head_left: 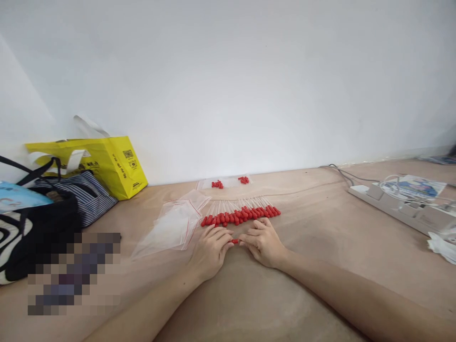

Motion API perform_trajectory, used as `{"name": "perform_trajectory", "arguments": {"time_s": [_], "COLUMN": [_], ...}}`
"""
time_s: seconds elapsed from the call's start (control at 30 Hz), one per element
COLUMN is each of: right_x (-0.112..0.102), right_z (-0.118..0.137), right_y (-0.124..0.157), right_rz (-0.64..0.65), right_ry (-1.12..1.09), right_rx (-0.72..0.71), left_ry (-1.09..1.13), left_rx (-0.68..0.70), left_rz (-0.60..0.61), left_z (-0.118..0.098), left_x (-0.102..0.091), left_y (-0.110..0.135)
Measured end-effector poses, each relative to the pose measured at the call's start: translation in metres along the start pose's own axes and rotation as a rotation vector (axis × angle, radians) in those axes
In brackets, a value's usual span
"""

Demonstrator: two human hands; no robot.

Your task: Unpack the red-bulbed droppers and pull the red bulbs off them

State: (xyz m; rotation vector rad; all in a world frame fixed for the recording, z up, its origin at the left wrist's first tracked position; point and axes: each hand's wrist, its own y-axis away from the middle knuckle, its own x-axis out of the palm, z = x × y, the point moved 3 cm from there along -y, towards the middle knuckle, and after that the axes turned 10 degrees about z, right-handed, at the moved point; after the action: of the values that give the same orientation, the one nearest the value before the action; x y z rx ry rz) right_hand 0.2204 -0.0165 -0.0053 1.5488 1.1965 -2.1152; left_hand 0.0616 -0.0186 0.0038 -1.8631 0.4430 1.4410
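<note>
My left hand (213, 248) and my right hand (262, 243) meet low over the table, fingertips pinched around a small red piece (234, 241) that shows between them. Most of that piece is hidden by the fingers, so its full shape cannot be made out. Just beyond my hands lies a row of thin white sticks with red bulb-like tips (242, 215), the red ends towards me. To the left of the row, flat clear zip bags (167, 228) with red seal lines overlap one another. Farther back, a clear bag (230, 182) lies with two clusters of red-tipped pieces.
On the left stand a yellow shopping bag (121, 166), a striped pouch (94, 197) and a black bag (57, 232), with a pixelated patch in front. A power strip (388, 206) with cables, a printed sheet (420, 186) and crumpled white tissue (441, 247) lie right. A white wall closes the back.
</note>
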Motion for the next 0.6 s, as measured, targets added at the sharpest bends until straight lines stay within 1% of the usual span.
{"name": "perform_trajectory", "arguments": {"time_s": [0.1,0.2,0.6], "right_x": [-0.0009,-0.0016,-0.0017], "right_z": [0.0008,0.0013,0.001], "right_y": [0.0006,0.0006,0.0017], "right_rz": [-0.06,-0.094,-0.11], "right_ry": [0.009,0.005,0.0], "right_rx": [-0.026,-0.048,-0.052], "left_ry": [-0.004,-0.001,0.022], "left_rx": [0.002,0.011,0.033], "left_rz": [-0.006,-0.005,0.012], "left_z": [-0.0006,-0.0013,0.0007], "left_x": [-0.001,-0.0014,0.0016], "left_y": [0.0005,0.0003,0.0007]}}
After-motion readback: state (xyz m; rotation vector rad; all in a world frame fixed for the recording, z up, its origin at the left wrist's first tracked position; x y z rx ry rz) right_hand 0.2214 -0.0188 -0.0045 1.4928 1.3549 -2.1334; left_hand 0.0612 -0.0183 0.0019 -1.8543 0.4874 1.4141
